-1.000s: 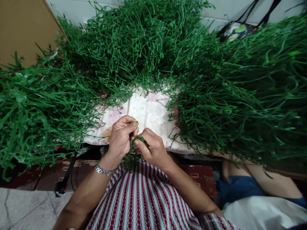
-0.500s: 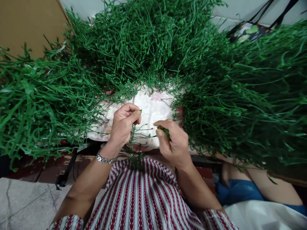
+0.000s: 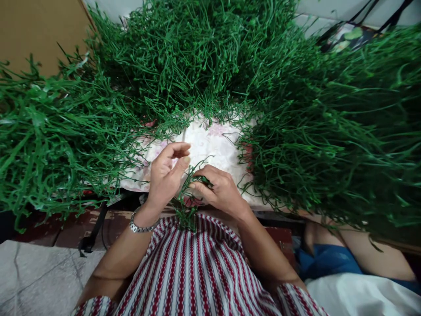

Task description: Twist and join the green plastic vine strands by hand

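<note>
Over a pale flowered cloth [image 3: 217,149] my left hand [image 3: 167,173], with a metal watch [image 3: 141,224] on its wrist, has its thumb and bent fingers apart and nothing visible between them. Just to its right, my right hand [image 3: 219,186] is closed around green plant-like stems [image 3: 203,179], their dark ends showing between thumb and forefinger. Thin stem tips reach up and left from this hand, close to the left palm. Below both hands a small bunch of green stems [image 3: 186,215] rests against a striped garment [image 3: 197,267]. Whether it joins the held stems I cannot tell.
Big heaps of green stems stand at the left [image 3: 55,136], at the back [image 3: 197,52] and at the right [image 3: 345,131]. A person's leg [image 3: 371,250] shows at lower right by a blue cloth [image 3: 329,263]. A dark patterned bag [image 3: 345,37] lies behind.
My left thumb and fingers have parted from their pinch on a small green tip. My right hand has moved left with its stems, close to the left hand.
</note>
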Motion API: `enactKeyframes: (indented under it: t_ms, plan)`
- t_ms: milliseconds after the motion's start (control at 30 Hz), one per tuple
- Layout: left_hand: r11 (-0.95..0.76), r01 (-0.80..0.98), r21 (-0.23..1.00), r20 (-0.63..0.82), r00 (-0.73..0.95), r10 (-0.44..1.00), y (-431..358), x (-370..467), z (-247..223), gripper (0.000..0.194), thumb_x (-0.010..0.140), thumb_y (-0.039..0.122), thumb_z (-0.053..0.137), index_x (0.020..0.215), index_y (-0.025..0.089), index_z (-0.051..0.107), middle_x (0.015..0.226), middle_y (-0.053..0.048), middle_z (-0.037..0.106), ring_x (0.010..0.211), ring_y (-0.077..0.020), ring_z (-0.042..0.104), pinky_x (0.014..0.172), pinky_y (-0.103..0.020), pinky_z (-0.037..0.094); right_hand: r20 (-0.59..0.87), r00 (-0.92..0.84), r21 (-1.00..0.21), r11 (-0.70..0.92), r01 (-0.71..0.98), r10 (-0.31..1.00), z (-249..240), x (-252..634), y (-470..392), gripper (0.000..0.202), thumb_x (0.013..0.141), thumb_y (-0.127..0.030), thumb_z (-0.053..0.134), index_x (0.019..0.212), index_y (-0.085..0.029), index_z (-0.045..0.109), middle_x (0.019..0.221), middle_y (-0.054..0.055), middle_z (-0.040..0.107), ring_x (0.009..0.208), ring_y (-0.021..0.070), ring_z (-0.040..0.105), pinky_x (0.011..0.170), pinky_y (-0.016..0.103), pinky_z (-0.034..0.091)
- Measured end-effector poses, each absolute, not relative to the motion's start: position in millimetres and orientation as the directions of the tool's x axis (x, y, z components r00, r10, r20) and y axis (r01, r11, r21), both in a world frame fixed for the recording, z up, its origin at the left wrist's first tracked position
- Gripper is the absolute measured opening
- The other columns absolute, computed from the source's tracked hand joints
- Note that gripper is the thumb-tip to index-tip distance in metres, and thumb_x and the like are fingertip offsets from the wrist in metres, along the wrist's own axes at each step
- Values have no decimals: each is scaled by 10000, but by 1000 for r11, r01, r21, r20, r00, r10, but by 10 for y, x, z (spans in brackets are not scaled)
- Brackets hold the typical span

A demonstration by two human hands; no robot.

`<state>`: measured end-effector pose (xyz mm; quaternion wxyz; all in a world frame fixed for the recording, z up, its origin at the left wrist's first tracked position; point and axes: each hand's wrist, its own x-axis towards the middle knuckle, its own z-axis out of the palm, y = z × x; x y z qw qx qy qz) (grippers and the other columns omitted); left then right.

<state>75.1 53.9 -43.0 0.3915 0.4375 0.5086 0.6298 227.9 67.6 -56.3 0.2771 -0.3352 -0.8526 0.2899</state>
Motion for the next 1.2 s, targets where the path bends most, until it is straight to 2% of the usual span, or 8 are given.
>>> enactKeyframes:
  t_ms: [67, 167, 367, 533, 767, 933, 1067, 1200]
  plan:
    - [-124, 83, 989, 143, -305, 941, 418, 683, -434, 139, 767, 263, 609, 868, 173, 645, 797, -21, 612, 746, -133, 555, 695, -220, 429, 309, -589, -694, 600, 398, 747, -547, 2297, 668, 171, 855, -305, 553, 903, -149, 603, 816, 51, 628, 756, 130, 579, 694, 234, 434]
    - [-4, 182, 983, 26, -118, 993, 239, 627, -444, 104, 790, 237, 577, 779, 162, 649, 709, -7, 600, 637, -114, 525, 588, -203, 402, 345, -560, -722, 595, 354, 753, -523, 2298, 654, 168, 843, -295, 575, 906, -144, 611, 813, 51, 637, 758, 124, 584, 689, 228, 443]
    - [108, -112, 988, -121, -117, 986, 134, 681, -532, 127, 725, 225, 663, 837, 167, 648, 788, -18, 632, 718, -115, 562, 657, -191, 441, 368, -508, -799, 544, 256, 779, -514, 2250, 616, 112, 817, -246, 605, 897, -168, 620, 813, 35, 652, 754, 120, 600, 692, 231, 461]
    - [179, -363, 914, -229, -101, 968, 151, 740, -579, 156, 649, 207, 725, 777, 160, 648, 720, -3, 621, 632, -84, 544, 583, -166, 438, 309, -459, -889, 425, 172, 833, -534, 2217, 555, 113, 804, -246, 615, 878, -161, 622, 793, 29, 645, 695, 107, 589, 648, 219, 458]
    - [151, -219, 964, -192, -178, 965, 97, 769, -565, 80, 733, 205, 627, 795, 155, 614, 571, 27, 562, 469, -72, 499, 450, -166, 388, 211, -242, -976, 219, 8, 947, -626, 2146, 503, 149, 811, -308, 569, 791, -165, 608, 679, 11, 553, 589, 102, 515, 555, 234, 424]
    - [115, -195, 974, -160, -232, 959, 117, 680, -591, 58, 707, 164, 636, 753, 155, 603, 589, 33, 554, 478, -64, 496, 458, -162, 381, 271, -22, -943, 261, -206, 962, -560, 2294, 615, 149, 804, -257, 474, 676, -186, 441, 712, 7, 463, 577, 101, 491, 529, 252, 438]
    - [115, -255, 960, -172, -215, 961, 137, 643, -603, 83, 678, 174, 661, 733, 151, 604, 610, 25, 555, 490, -68, 490, 463, -171, 393, 251, -40, -965, 247, -90, 967, -410, 2475, 665, 101, 830, -223, 445, 744, -189, 404, 956, 49, 538, 724, 135, 620, 680, 336, 524]
    - [125, -270, 955, -177, -181, 967, 131, 655, -572, 80, 668, 178, 671, 721, 156, 615, 618, 22, 560, 489, -71, 485, 461, -178, 408, 334, -187, -917, 364, 164, 924, -340, 2496, 678, 73, 814, -151, 496, 765, -180, 450, 964, 45, 573, 619, 98, 600, 624, 284, 495]
